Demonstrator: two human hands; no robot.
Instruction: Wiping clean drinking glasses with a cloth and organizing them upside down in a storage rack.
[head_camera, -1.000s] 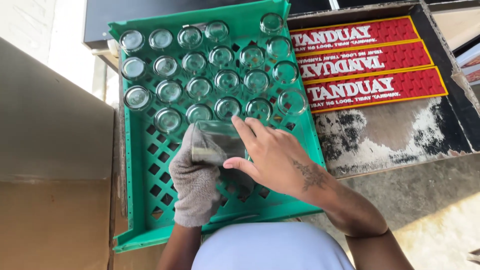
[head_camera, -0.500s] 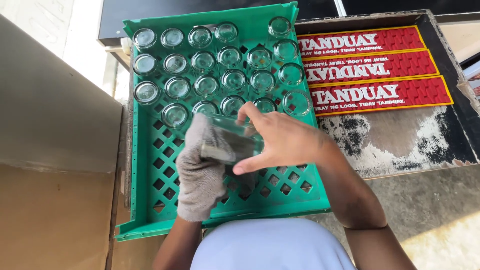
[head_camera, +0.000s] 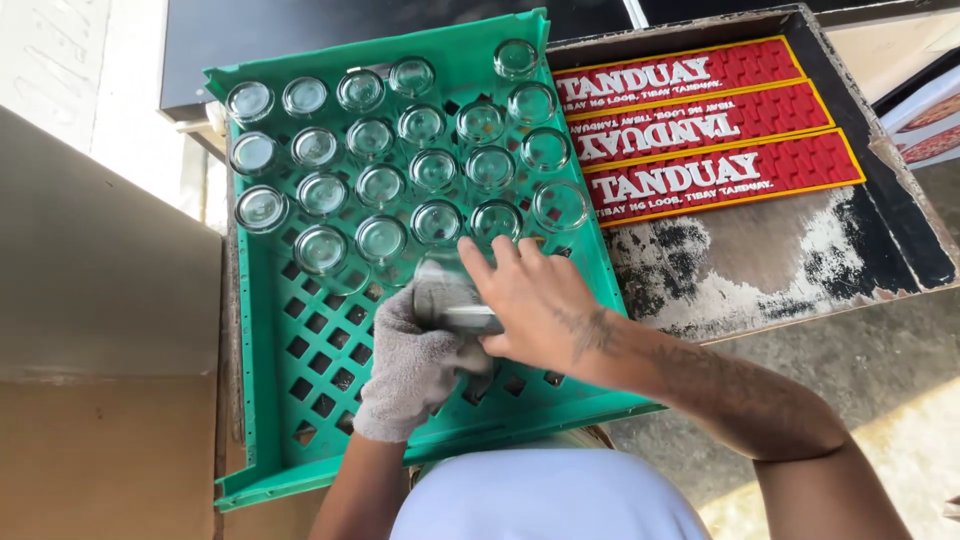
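Observation:
My left hand (head_camera: 415, 365), wrapped in a grey cloth, grips a clear drinking glass (head_camera: 447, 292) over the green plastic crate (head_camera: 300, 400). On the glass's right side rests my right hand (head_camera: 535, 305), fingers spread along it. The glass is tilted on its side and partly hidden by both hands. Several clear glasses (head_camera: 380, 185) stand upside down in rows in the far half of the crate.
Three red rubber bar mats (head_camera: 700, 125) lie in a worn dark tray (head_camera: 760, 260) right of the crate. A brown cardboard surface (head_camera: 100, 330) is at the left. Grey floor (head_camera: 880, 390) shows at lower right.
Both hands with the glass and cloth have shifted slightly lower and toward me over the crate. The right hand's fingers now lie further along the glass.

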